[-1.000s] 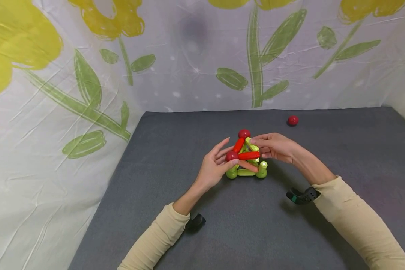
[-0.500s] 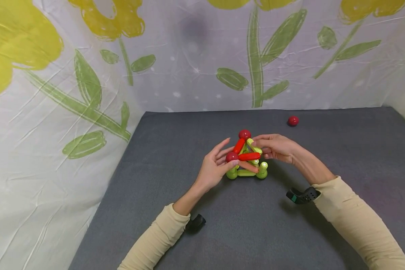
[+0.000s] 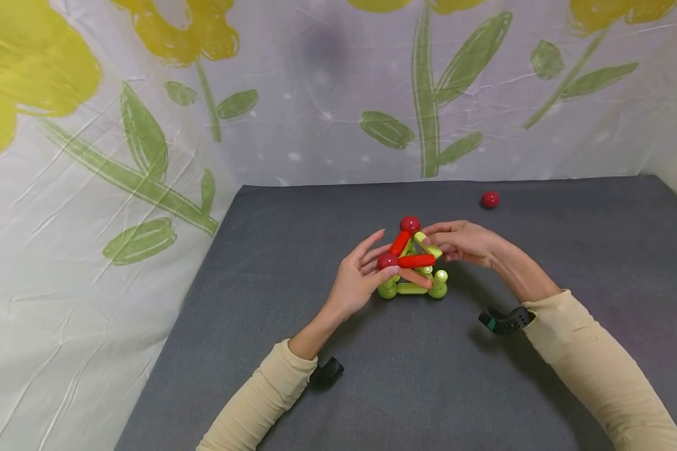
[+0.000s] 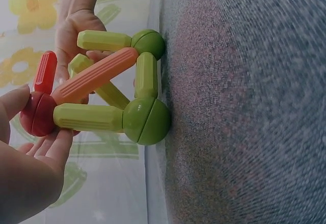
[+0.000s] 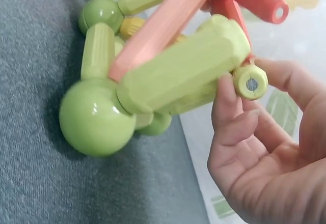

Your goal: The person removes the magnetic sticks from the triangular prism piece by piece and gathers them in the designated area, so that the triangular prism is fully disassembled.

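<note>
A toy frame of green, orange and red rods (image 3: 412, 270) joined by balls stands mid-table on green balls (image 4: 147, 121). My left hand (image 3: 372, 266) grips the dark red ball (image 3: 387, 260) at the frame's left corner; the ball (image 4: 38, 114) sits between thumb and fingers in the left wrist view. My right hand (image 3: 435, 240) pinches the upper end of a yellow-green rod (image 3: 427, 245) near the top; the rod tip (image 5: 249, 81) lies between finger and thumb. Another red ball (image 3: 410, 224) caps the far top, with red rods (image 3: 416, 260) joining it.
A loose red ball (image 3: 489, 200) lies on the grey table (image 3: 570, 250) at the back right. A floral cloth (image 3: 146, 125) hangs behind and drapes down the left side, along the table's left edge.
The right hand has shifted the yellow-green rod's upper end slightly to the right and down. The left hand and the rest of the frame have stayed in place.
</note>
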Tool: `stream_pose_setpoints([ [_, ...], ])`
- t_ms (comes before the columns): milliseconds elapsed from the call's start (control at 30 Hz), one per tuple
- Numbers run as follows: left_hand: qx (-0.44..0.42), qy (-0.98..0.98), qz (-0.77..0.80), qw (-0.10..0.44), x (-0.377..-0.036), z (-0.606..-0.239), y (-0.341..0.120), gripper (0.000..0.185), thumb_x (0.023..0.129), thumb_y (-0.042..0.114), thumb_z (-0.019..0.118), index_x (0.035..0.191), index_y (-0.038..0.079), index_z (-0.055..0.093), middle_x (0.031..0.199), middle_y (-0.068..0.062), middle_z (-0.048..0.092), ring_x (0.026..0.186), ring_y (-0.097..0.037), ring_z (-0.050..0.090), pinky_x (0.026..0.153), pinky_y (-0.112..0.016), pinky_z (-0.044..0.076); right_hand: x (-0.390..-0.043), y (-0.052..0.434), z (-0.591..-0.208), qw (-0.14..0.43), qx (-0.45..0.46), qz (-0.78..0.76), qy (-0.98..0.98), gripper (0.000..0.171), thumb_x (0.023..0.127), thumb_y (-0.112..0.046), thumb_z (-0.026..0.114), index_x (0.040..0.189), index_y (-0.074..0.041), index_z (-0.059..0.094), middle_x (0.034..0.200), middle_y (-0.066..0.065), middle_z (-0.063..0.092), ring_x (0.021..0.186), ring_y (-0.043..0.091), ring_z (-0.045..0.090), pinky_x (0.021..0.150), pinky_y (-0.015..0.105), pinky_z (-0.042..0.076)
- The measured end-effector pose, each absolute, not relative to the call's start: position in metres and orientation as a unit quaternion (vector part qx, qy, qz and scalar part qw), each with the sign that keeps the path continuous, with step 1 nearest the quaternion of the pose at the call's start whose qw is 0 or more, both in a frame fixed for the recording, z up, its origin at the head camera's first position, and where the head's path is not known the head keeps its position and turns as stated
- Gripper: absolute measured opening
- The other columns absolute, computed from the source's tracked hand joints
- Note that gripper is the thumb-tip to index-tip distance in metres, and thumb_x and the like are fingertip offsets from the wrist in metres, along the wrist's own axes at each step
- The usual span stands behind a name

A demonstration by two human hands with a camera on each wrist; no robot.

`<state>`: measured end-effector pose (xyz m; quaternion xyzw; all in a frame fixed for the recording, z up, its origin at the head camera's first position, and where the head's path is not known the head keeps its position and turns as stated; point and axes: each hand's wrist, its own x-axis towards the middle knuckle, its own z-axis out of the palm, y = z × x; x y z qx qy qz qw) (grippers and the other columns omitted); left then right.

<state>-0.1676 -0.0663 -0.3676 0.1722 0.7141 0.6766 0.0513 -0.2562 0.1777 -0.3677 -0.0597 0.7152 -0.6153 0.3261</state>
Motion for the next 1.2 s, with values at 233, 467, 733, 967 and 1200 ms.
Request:
stream_pose_setpoints([
  [233,0.172,0.714,0.677,0.048,-0.168,-0.368,-0.067,0.066,0.088,-0.005,0.065,0.145,-0.001,0.034,0.135,-0.023,0.049,0.119,-0.033,0.053,0.094,-0.033,0.046,-0.258,0.183,-0.370,0.333,-0.084,-0.587,0.733,0.051,0.095,-0.018,0.056,0.138,0.007,0.039,0.072,-0.003,0.046,0.064,0.010,0.044,0.068,0.023,0.046],
  [467,0.179,0.717,0.673,0.037,-0.167,-0.369,-0.068,0.065,0.087,-0.005,0.066,0.144,-0.003,0.035,0.135,-0.025,0.048,0.118,-0.034,0.053,0.094,-0.034,0.046,-0.264,0.204,-0.380,0.321,-0.064,-0.671,0.665,0.055,0.101,-0.013,0.048,0.144,0.007,0.022,0.095,0.000,0.066,0.085,0.010,0.065,0.079,0.025,0.051],
  [733,0.177,0.716,0.674,0.039,-0.166,-0.368,-0.068,0.065,0.087,-0.005,0.066,0.144,-0.002,0.035,0.136,-0.024,0.048,0.119,-0.034,0.053,0.094,-0.034,0.045,-0.273,0.232,-0.389,0.260,0.001,-0.750,0.609,0.061,0.100,-0.012,0.051,0.146,0.005,0.015,0.100,-0.001,0.066,0.087,0.009,0.065,0.085,0.025,0.051],
  [967,0.176,0.715,0.675,0.044,-0.166,-0.368,-0.068,0.065,0.087,-0.004,0.066,0.144,-0.002,0.035,0.136,-0.023,0.049,0.119,-0.033,0.053,0.094,-0.034,0.045,-0.278,0.251,-0.401,0.217,0.058,-0.778,0.587,0.047,0.099,-0.013,0.053,0.138,-0.003,0.028,0.097,-0.001,0.060,0.089,0.012,0.062,0.087,0.025,0.050],
  [1200,0.182,0.716,0.673,0.043,-0.166,-0.370,-0.067,0.066,0.087,-0.003,0.067,0.145,-0.002,0.034,0.135,-0.023,0.049,0.119,-0.033,0.053,0.094,-0.033,0.045,-0.282,0.265,-0.411,0.193,0.106,-0.797,0.563,0.068,0.097,-0.009,0.055,0.150,-0.003,0.013,0.089,-0.004,0.064,0.085,0.009,0.062,0.084,0.023,0.051],
])
